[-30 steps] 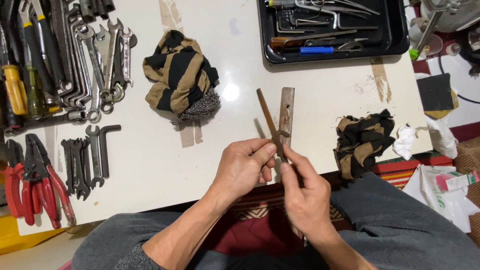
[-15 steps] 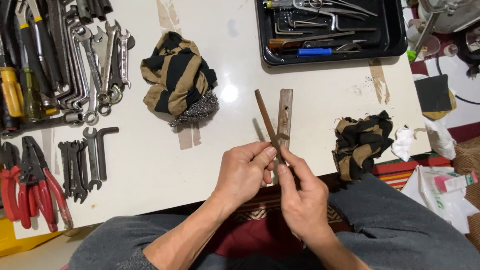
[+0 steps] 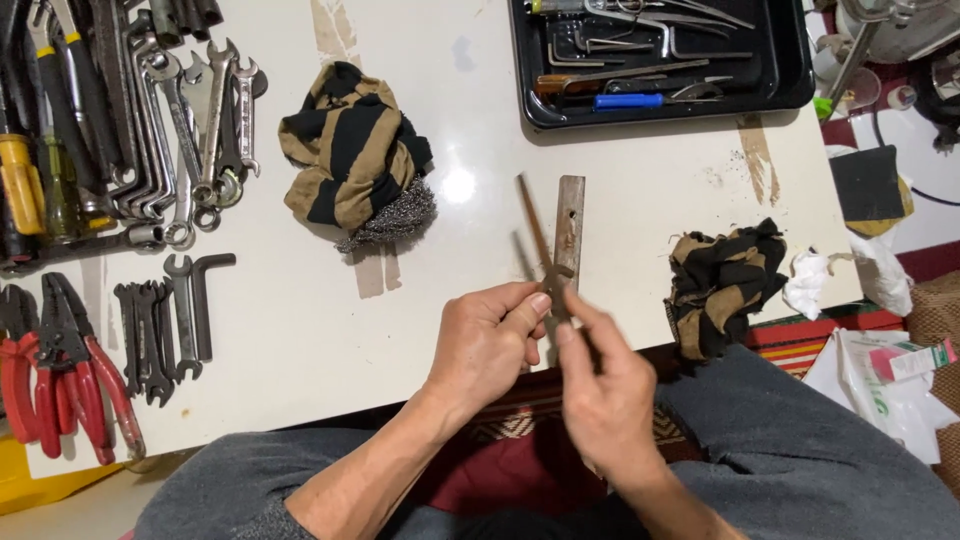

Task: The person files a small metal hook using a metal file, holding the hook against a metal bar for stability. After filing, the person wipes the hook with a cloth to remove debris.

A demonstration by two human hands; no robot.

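1. A rusty pair of scissors (image 3: 548, 262) is held at the near edge of the white table (image 3: 300, 330), its two blades spread in a narrow V that points away from the person – one blade thin and dark, the other broader and flat.
2. The left hand (image 3: 490, 345) is closed around the scissors near the pivot, thumb and forefinger pinching the metal.
3. The right hand (image 3: 605, 400) is blurred; its fingers appear pinched on the lower part of the scissors, though the exact grip cannot be told.
4. The step in hand is judged to be a working of the blades about the pivot – opening or loosening them. The next move would call for a firm hold at the pivot while the other handle is levered.
5. A striped rag (image 3: 350, 165) with a wad of steel wool (image 3: 390, 220) against it lies beyond the hands to the left; a second striped rag (image 3: 725, 280) lies to the right.
6. A black tray (image 3: 790, 70) of hand tools sits at the far side, and spanners (image 3: 190, 130), hex keys (image 3: 165, 320) and red-handled pliers (image 3: 60, 370) are laid out at the left.
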